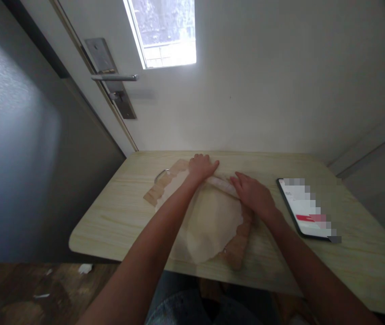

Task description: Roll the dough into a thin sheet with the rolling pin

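Observation:
A flattened sheet of pale dough [213, 221] covers most of a brown wooden board [238, 255] and hangs past its near left side. Across the far part of the dough lies a rolling pin [224, 186], coated whitish, slanting down to the right. My left hand [203, 168] is over the pin's left end, fingers bent over the far side and thumb pointing right. At the other end my right hand [250, 190] is closed around the pin, its fingers toward the left. Both palms hide the pin's ends.
A metal handle [160, 175] sticks out at the board's far left. To the right, a phone [305, 210] with a lit screen lies on the light wooden table [111, 225]. Behind the table stands a white door with a lever handle [114, 78] and a window.

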### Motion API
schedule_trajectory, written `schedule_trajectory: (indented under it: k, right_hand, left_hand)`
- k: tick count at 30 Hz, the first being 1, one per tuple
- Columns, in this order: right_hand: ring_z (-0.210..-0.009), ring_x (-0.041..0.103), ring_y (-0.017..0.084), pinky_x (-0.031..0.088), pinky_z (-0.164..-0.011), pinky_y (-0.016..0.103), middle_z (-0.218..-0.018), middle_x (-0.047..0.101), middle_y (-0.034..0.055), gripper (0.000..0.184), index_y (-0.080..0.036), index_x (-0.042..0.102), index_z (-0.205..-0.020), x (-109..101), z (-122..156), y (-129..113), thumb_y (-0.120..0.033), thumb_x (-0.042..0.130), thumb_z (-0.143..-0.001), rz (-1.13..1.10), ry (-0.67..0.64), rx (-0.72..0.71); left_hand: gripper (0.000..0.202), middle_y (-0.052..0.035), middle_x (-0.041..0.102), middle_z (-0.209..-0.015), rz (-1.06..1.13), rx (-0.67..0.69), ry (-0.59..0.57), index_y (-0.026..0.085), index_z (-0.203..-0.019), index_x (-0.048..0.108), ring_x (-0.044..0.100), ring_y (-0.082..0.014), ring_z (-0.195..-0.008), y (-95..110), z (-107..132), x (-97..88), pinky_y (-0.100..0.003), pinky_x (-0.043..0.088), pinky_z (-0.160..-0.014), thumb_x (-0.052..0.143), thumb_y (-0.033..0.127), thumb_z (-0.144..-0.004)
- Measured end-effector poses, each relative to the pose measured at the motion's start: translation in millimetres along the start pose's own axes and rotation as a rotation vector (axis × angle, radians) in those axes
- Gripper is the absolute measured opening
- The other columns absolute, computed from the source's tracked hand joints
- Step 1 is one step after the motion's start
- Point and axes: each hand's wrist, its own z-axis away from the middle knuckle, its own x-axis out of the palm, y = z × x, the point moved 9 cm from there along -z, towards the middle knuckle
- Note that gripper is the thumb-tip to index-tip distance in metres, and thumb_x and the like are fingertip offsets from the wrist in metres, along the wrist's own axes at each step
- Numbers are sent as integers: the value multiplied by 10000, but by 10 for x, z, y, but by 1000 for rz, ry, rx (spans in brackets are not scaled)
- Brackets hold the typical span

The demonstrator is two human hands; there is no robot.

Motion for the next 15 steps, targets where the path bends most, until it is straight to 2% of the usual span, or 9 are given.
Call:
schedule_trajectory:
  k: [6,11,15]
  right_hand:
    - [-941,557,213,411,-741,313,-1070,596,102,486,-164,527,-1115,-57,29,-15,-422,187,-882,31,-5,29]
    - [-903,560,205,405,-718,308,-1025,610,93,453,-169,570,-1025,-127,138,-106,-389,200,-886,87,47,10]
    - [-973,534,202,389,-767,315,-1096,583,95,435,-179,573,-1032,-125,243,-198,-355,200,-893,104,84,-38]
  left_hand:
    - [503,-151,579,-1047,-64,0,-67,127,-998,592,475,-277,-1026,20,110,-7,-381,389,-805,236,445,-840]
    - [454,-141,592,-1035,-118,36,-124,133,-994,593,501,-281,-1002,-10,289,-1,-394,407,-791,253,392,-840]
    - [422,-125,554,-1119,-160,43,-48,153,-1085,534,465,-269,-1069,-60,486,-61,-399,393,-828,255,365,-850]
